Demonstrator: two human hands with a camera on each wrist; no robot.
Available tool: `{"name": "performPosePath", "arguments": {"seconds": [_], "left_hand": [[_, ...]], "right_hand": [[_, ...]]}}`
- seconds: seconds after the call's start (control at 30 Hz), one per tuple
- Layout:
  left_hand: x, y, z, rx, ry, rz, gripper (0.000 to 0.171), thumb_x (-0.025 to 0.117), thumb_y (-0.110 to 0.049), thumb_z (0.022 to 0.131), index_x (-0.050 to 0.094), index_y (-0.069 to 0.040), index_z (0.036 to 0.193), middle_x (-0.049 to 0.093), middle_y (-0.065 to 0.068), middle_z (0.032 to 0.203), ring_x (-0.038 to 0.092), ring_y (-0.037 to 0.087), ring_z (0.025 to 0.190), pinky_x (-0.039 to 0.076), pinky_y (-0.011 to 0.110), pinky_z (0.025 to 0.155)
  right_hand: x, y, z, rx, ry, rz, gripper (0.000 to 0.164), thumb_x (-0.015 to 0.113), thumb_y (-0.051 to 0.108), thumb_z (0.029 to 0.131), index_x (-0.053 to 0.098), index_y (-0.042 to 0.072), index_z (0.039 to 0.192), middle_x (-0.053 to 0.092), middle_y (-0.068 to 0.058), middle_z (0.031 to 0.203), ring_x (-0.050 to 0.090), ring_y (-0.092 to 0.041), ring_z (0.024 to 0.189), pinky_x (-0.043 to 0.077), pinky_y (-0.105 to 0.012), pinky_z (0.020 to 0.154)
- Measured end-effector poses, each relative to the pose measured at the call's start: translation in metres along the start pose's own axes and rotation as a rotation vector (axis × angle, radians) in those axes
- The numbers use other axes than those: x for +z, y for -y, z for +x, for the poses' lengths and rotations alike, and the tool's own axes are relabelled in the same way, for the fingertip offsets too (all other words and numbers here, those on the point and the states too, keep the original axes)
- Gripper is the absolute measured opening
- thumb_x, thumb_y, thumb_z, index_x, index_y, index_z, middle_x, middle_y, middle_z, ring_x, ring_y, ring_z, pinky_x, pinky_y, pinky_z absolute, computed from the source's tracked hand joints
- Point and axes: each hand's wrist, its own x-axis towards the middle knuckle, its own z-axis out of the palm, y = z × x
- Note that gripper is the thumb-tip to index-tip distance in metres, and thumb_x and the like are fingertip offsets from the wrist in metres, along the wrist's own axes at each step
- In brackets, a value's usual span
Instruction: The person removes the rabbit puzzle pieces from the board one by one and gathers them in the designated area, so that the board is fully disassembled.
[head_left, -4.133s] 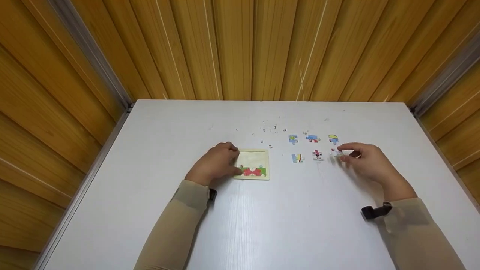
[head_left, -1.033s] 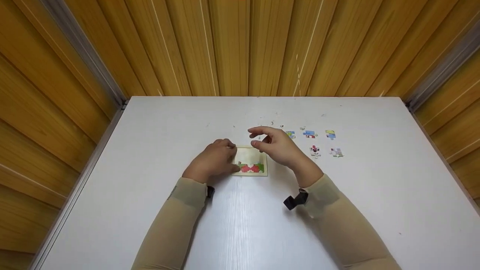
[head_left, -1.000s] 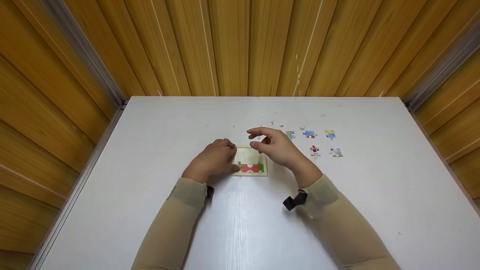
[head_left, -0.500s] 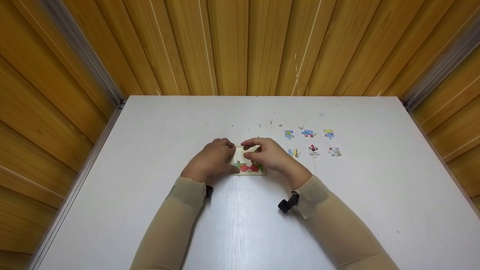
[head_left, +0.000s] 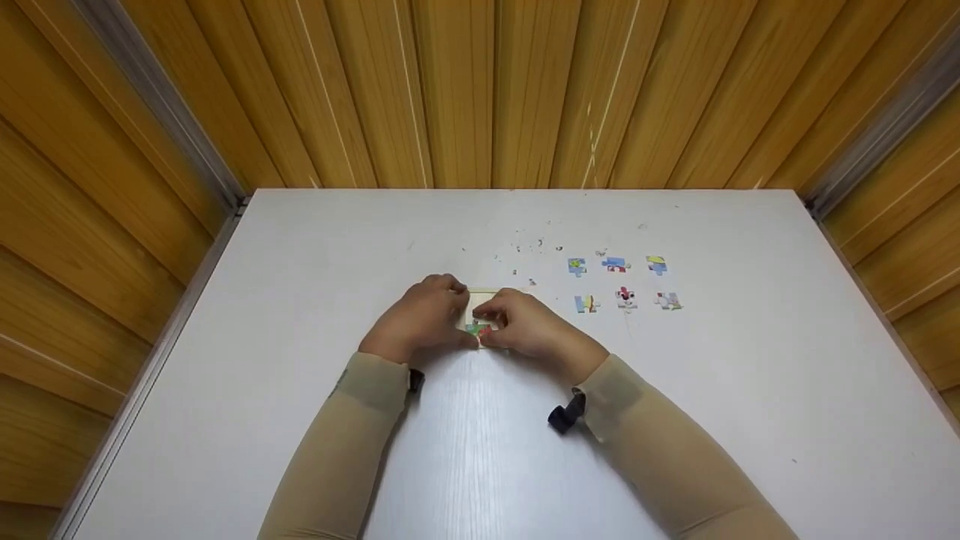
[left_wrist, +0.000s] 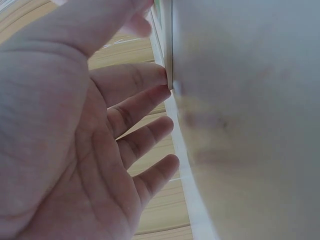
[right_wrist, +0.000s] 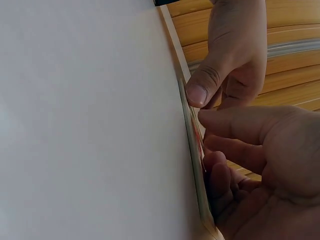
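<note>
A small wooden puzzle tray [head_left: 491, 289] lies on the table, with a row of green and red puzzle pieces [head_left: 477, 328] along its near side. My left hand [head_left: 420, 319] grips the tray's left side, thumb at the near corner and index finger at the far one. In the left wrist view, its fingertips [left_wrist: 162, 77] meet the tray's edge. Over the tray, my right hand [head_left: 529, 322] touches the row at its left end with thumb and index finger apart, covering the right half. In the right wrist view, its thumb sits right beside the left thumb [right_wrist: 198, 95].
Several loose puzzle pieces lie right of the tray in two rows, among them a red and white one [head_left: 626, 298] and a blue and red one [head_left: 615, 264]. Small dark specks [head_left: 540, 242] dot the table behind the tray. Wood-patterned walls [head_left: 525, 90] enclose the table.
My right hand has left the white piece at the far right, crossed to the tray and come down onto its left end. My left hand stays on the tray. The loose pieces keep their places.
</note>
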Motion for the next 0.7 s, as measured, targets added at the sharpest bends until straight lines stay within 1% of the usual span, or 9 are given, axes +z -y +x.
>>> {"name": "performPosePath", "arguments": {"seconds": [0.13, 0.3, 0.4, 0.5, 0.7], "left_hand": [[-0.0008, -0.0001, 0.0003, -0.003, 0.006, -0.010, 0.073, 0.097, -0.044, 0.091, 0.073, -0.004, 0.146, 0.063, 0.014, 0.158, 0.053, 0.038, 0.156, 0.044, 0.053, 0.133], [-0.0023, -0.0004, -0.0004, -0.007, 0.009, -0.023, 0.079, 0.097, -0.044, 0.091, 0.069, -0.003, 0.153, 0.063, 0.014, 0.158, 0.054, 0.038, 0.155, 0.045, 0.052, 0.133], [-0.0024, 0.0000, -0.0008, -0.008, 0.011, -0.029, 0.079, 0.097, -0.044, 0.091, 0.069, -0.003, 0.153, 0.063, 0.014, 0.158, 0.053, 0.036, 0.155, 0.045, 0.051, 0.133], [-0.0020, 0.0003, -0.0012, -0.006, 0.007, -0.032, 0.076, 0.097, -0.044, 0.091, 0.071, -0.003, 0.150, 0.063, 0.013, 0.158, 0.053, 0.036, 0.156, 0.044, 0.051, 0.134], [-0.0021, -0.0018, -0.0024, -0.020, -0.002, -0.042, 0.060, 0.097, -0.045, 0.091, 0.078, -0.007, 0.134, 0.063, 0.011, 0.158, 0.052, 0.036, 0.157, 0.044, 0.053, 0.133]], "right_hand": [[0.0020, 0.0005, -0.0003, -0.011, 0.004, -0.031, 0.047, 0.084, 0.014, 0.097, 0.078, 0.005, 0.142, 0.069, -0.012, 0.120, 0.060, -0.019, 0.104, 0.050, -0.032, 0.091], [0.0036, 0.0022, -0.0008, -0.015, -0.003, -0.037, 0.041, 0.083, 0.014, 0.099, 0.080, 0.007, 0.140, 0.070, -0.012, 0.121, 0.060, -0.020, 0.105, 0.049, -0.033, 0.093], [0.0043, 0.0034, -0.0009, -0.015, -0.009, -0.040, 0.038, 0.084, 0.013, 0.100, 0.080, 0.007, 0.137, 0.070, -0.011, 0.119, 0.061, -0.020, 0.105, 0.050, -0.034, 0.095], [0.0054, 0.0038, -0.0009, -0.012, -0.014, -0.032, 0.036, 0.085, 0.011, 0.099, 0.079, 0.007, 0.134, 0.070, -0.010, 0.117, 0.062, -0.019, 0.106, 0.051, -0.034, 0.096], [0.0078, 0.0038, -0.0013, -0.001, -0.032, 0.004, 0.033, 0.085, 0.009, 0.098, 0.077, 0.010, 0.130, 0.068, -0.008, 0.115, 0.061, -0.019, 0.105, 0.050, -0.034, 0.096]]}}
